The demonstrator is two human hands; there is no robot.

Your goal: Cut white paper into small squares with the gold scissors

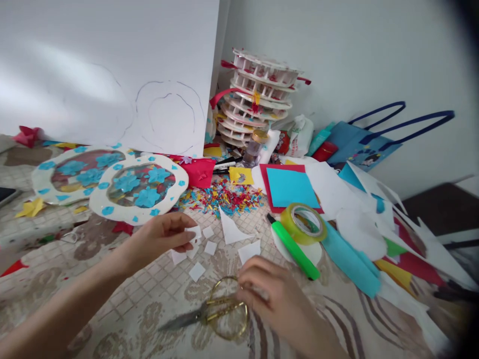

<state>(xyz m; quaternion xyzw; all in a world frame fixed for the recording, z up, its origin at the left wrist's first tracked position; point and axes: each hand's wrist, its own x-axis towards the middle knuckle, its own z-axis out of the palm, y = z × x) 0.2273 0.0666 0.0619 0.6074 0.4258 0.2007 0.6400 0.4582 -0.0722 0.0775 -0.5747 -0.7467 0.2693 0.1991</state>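
My left hand point(170, 233) has thumb and fingers pinched on a small white paper piece point(193, 233) above the patterned tablecloth. Beneath and beside it lie several small white paper squares point(196, 271) and a pointed white scrap point(231, 227). My right hand point(267, 289) is curled at the gold handles of a pair of scissors point(209, 313), fingertips closed on the loops' right side. The dark blades point left, low over the cloth. Just beyond that hand is another white paper piece point(249, 251).
A green cutter point(295, 249) and a yellow tape roll point(303, 223) lie to the right, near blue paper point(290, 187). Two white rings with blue flowers point(98, 209) lie left. Colourful paper bits point(224, 196) are heaped behind; a tiered white model point(258, 94) stands at the back.
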